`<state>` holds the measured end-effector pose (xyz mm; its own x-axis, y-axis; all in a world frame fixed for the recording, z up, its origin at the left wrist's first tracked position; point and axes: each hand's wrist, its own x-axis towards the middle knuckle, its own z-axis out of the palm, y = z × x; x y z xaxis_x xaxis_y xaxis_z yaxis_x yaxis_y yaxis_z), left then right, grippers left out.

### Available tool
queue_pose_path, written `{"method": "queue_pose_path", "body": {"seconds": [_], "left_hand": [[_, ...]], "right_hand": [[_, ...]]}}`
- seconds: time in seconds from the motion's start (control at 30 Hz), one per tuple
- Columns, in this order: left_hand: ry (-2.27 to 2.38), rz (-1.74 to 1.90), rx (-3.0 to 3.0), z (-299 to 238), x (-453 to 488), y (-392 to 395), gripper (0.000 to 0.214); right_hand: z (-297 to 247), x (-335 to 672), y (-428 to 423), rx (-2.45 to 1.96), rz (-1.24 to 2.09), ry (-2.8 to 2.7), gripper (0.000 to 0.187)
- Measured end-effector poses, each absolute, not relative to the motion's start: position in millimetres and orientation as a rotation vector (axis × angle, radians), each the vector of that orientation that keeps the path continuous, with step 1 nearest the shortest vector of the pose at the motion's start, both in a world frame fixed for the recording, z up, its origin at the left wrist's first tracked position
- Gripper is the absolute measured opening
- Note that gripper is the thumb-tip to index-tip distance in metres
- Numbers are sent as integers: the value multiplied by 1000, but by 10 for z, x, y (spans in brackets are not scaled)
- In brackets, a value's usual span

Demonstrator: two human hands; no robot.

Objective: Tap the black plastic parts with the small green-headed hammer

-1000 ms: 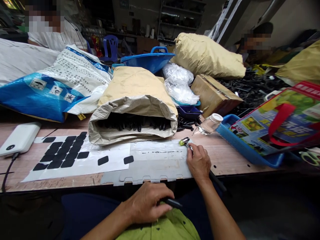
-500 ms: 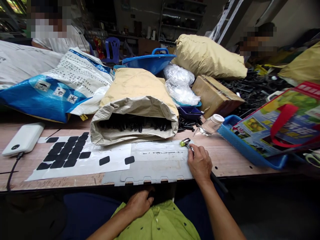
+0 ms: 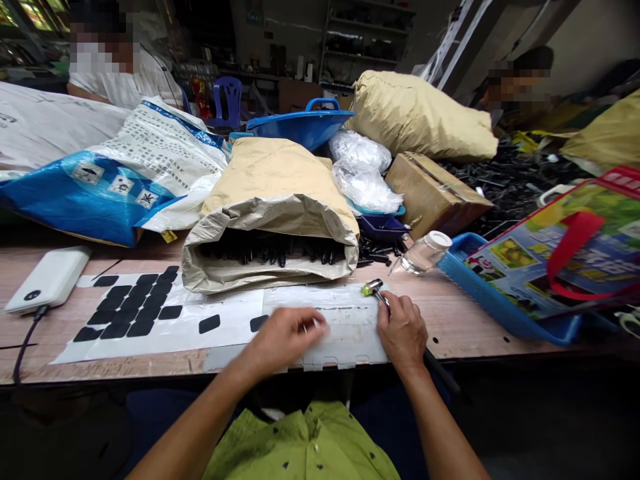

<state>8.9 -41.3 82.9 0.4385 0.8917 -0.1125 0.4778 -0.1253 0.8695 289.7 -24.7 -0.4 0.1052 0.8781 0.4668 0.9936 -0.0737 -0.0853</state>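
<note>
My right hand (image 3: 404, 330) is wrapped round a small hammer (image 3: 373, 287), its shiny head with a yellow-green face pointing up and left, its dark handle running out below the wrist. That hand rests at the right end of a grey mat (image 3: 345, 337). Over the mat's left part hovers my left hand (image 3: 285, 339), slightly blurred, fingers bent and apart, with nothing visible in it. It partly covers a black rounded square pad (image 3: 257, 323). More such pads lie in rows on a white sheet (image 3: 190, 343) to the left.
A paper sack (image 3: 280, 167) faces me, its mouth showing black pieces inside. A clear jar (image 3: 425, 253) lies beside a blue tray (image 3: 500, 300) holding a printed bag (image 3: 565, 247). A white power bank (image 3: 49, 280) is at left. Two people sit across the table.
My left hand has risen from my lap to above the mat, near the separate black pad. My right hand keeps the hammer in nearly the same place.
</note>
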Motion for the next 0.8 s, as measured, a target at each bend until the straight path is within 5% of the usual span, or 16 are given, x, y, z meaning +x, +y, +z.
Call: {"method": "queue_pose_path", "body": {"seconds": [0.13,0.3,0.53,0.8], "left_hand": [[1964,807,1887,813,-59,394,27],[2324,353,1686,622,-22,904,37],[2359,318,1638,600,-56,864,26],[1755,997,2076,548,-117,139,18]], "right_hand": [[-4,2906,-244,-1999,-411,-1823,26],[-11,2915,-240,-1967,-396,-1824,26],[-4,2908,-245,-1992,-383,-1818,26],[-12,2897,-236,-2000,-389,-1811,26]]}}
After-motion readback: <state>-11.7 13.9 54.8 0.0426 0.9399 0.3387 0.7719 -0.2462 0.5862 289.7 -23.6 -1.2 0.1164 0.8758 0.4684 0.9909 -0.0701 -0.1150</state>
